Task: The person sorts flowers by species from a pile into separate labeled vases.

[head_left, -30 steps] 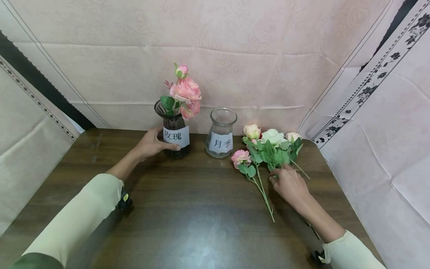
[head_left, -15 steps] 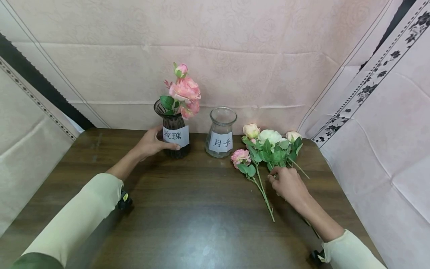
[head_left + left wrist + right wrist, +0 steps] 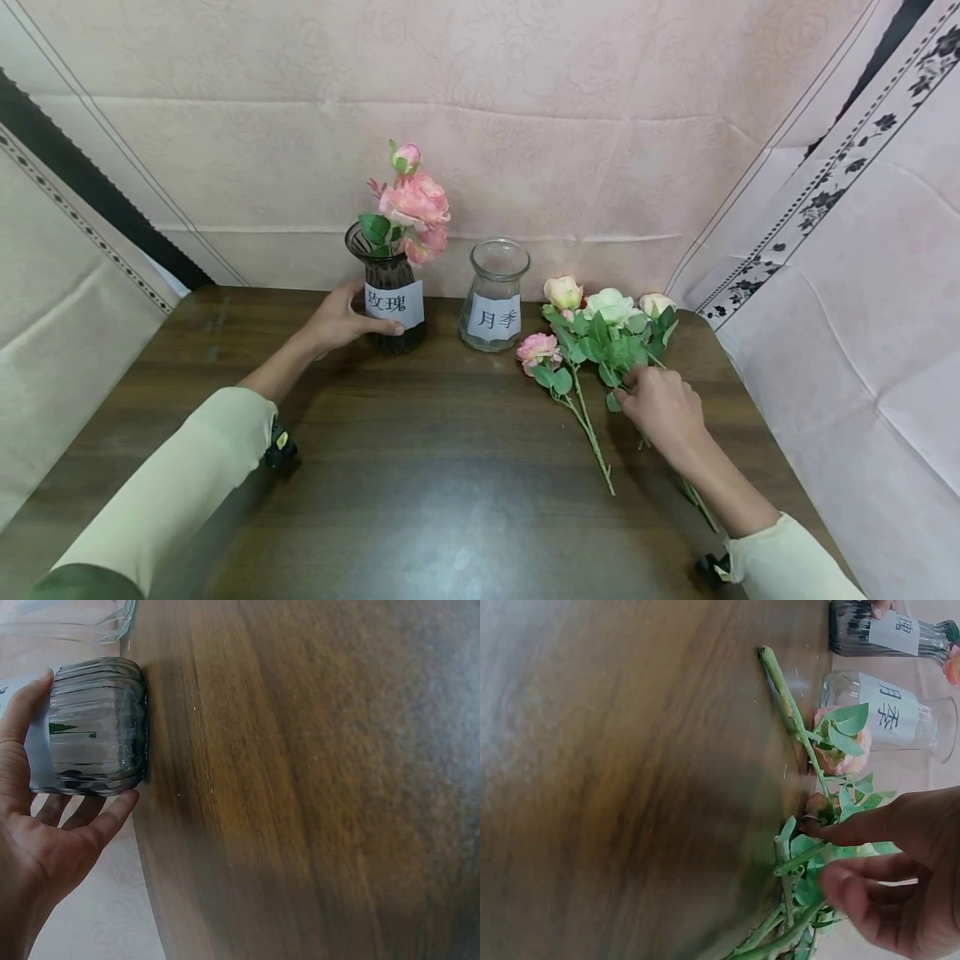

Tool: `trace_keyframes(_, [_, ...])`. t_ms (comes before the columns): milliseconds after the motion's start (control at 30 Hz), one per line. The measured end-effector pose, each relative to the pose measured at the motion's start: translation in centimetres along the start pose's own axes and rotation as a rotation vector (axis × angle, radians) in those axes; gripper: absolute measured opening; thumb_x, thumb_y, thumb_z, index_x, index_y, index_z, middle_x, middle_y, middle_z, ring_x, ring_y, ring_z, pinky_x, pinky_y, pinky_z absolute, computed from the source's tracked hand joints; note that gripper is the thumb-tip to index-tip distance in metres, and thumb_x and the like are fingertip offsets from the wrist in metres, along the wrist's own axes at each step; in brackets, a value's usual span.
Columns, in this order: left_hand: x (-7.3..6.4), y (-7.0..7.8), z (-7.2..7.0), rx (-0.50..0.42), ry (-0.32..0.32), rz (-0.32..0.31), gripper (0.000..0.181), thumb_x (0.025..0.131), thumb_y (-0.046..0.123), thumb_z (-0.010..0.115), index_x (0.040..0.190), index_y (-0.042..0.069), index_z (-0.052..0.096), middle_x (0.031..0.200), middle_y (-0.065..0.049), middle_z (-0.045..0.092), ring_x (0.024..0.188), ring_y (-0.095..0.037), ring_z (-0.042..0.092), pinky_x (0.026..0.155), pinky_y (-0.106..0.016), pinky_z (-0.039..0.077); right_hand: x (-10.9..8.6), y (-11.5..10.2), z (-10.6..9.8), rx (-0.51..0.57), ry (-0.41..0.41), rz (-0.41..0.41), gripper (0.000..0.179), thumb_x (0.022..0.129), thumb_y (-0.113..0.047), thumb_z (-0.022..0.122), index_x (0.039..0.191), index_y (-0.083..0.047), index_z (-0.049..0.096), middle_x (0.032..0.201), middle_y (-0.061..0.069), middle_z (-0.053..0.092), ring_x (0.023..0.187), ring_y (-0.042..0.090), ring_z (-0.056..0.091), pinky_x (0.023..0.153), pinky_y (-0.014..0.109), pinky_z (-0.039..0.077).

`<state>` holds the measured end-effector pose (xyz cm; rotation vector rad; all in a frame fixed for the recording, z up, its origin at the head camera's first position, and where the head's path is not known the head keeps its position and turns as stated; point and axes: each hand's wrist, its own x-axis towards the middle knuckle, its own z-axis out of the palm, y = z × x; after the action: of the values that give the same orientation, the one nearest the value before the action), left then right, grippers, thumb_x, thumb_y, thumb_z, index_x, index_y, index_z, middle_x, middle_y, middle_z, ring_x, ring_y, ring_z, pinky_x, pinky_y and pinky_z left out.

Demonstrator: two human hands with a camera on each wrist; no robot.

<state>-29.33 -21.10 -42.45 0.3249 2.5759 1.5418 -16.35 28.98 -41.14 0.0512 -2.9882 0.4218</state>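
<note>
My left hand [image 3: 337, 321] grips the dark ribbed glass vase [image 3: 386, 337], thumb across its paper label and fingers behind it. In this vase stand pink flowers [image 3: 415, 200] with a bud. At the right, my right hand [image 3: 663, 408] reaches over a bunch of flowers with a white bloom [image 3: 611, 307], cream blooms and green leaves. In the right wrist view, its thumb and curled fingers lie around a cut green stem [image 3: 802, 859]; I cannot tell whether they pinch it. Beside them lies a pink flower [image 3: 538, 352] with a long stem [image 3: 592, 433].
A clear glass vase [image 3: 487, 279] with a paper label stands between the dark vase and the loose flowers. The brown wooden table [image 3: 450, 467] meets a pale cloth backdrop [image 3: 525, 150] behind the vases.
My right hand has shifted slightly right, showing a small leaf and a stem end beside and below it. My left hand stays on the dark vase.
</note>
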Motion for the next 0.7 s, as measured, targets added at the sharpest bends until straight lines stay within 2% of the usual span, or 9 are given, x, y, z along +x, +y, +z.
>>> trace_keyframes(100, [0.0,0.0,0.0,0.001,-0.001,-0.002,0.099,0.085,0.039,0.102,0.166,0.013,0.051,0.164,-0.016,0.059,0.16,-0.04,0.045,0.135,-0.067,0.033,0.0,0.1,-0.2,-0.043,-0.042,0.005,0.025,0.096,-0.027,0.085,0.08,-0.013,0.074,0.086,0.022,0.077,0.073,0.044,0.074,0.055,0.06,0.053])
trace_keyframes(200, [0.1,0.0,0.1,0.0,-0.001,0.004,0.098,0.085,0.038,0.102,0.166,0.014,0.052,0.163,-0.016,0.06,0.159,-0.039,0.047,0.133,-0.066,0.035,0.2,0.0,-0.2,-0.048,-0.089,0.003,0.029,0.096,-0.029,0.086,0.074,-0.016,0.073,0.085,0.022,0.077,0.078,0.043,0.075,0.059,0.061,0.055])
trace_keyframes(267, [0.1,0.0,0.0,-0.001,-0.001,0.006,0.098,0.085,0.038,0.102,0.166,0.015,0.052,0.163,-0.015,0.06,0.158,-0.039,0.047,0.133,-0.066,0.036,0.4,-0.1,-0.2,-0.034,-0.112,0.0,0.023,0.097,-0.028,0.085,0.079,-0.017,0.079,0.091,0.022,0.08,0.084,0.044,0.077,0.065,0.064,0.057])
trace_keyframes(333, [0.1,0.0,0.0,0.001,-0.001,0.006,0.099,0.085,0.038,0.102,0.167,0.016,0.051,0.165,-0.015,0.059,0.16,-0.039,0.046,0.134,-0.067,0.034,0.6,-0.1,-0.1,0.005,-0.146,0.002,0.021,0.101,-0.028,0.083,0.083,-0.016,0.082,0.086,0.016,0.081,0.081,0.036,0.077,0.067,0.059,0.058])
trace_keyframes(400, [0.0,0.0,0.0,0.002,0.0,0.004,0.1,0.085,0.038,0.102,0.167,0.015,0.051,0.166,-0.015,0.058,0.161,-0.04,0.044,0.135,-0.068,0.033,0.8,0.0,0.0,0.078,-0.193,0.006,0.017,0.104,-0.025,0.08,0.098,-0.01,0.086,0.084,0.01,0.083,0.077,0.028,0.079,0.068,0.05,0.058])
trace_keyframes(500, [0.0,0.0,0.0,0.002,0.001,0.0,0.1,0.085,0.038,0.102,0.167,0.015,0.051,0.167,-0.016,0.057,0.163,-0.041,0.043,0.136,-0.068,0.031,1.1,0.1,0.2,0.277,-0.297,0.054,0.028,0.109,-0.019,0.075,0.125,0.004,0.08,0.084,0.007,0.083,0.071,0.016,0.079,0.066,0.039,0.063])
trace_keyframes(600, [-0.1,0.0,0.0,-0.001,-0.001,-0.002,0.099,0.086,0.039,0.102,0.167,0.014,0.051,0.168,-0.016,0.056,0.164,-0.041,0.042,0.136,-0.069,0.03,1.3,0.1,0.3,0.494,-0.391,0.13,0.045,0.112,-0.014,0.071,0.146,0.014,0.064,0.098,0.016,0.084,0.076,0.021,0.084,0.069,0.037,0.069])
trace_keyframes(700, [-0.1,0.0,0.1,-0.003,-0.003,-0.006,0.1,0.086,0.04,0.102,0.168,0.015,0.05,0.169,-0.016,0.055,0.164,-0.041,0.041,0.136,-0.069,0.03,1.3,0.0,0.3,0.661,-0.454,0.202,0.047,0.114,-0.012,0.067,0.151,0.016,0.058,0.103,0.022,0.081,0.081,0.025,0.086,0.074,0.041,0.072])
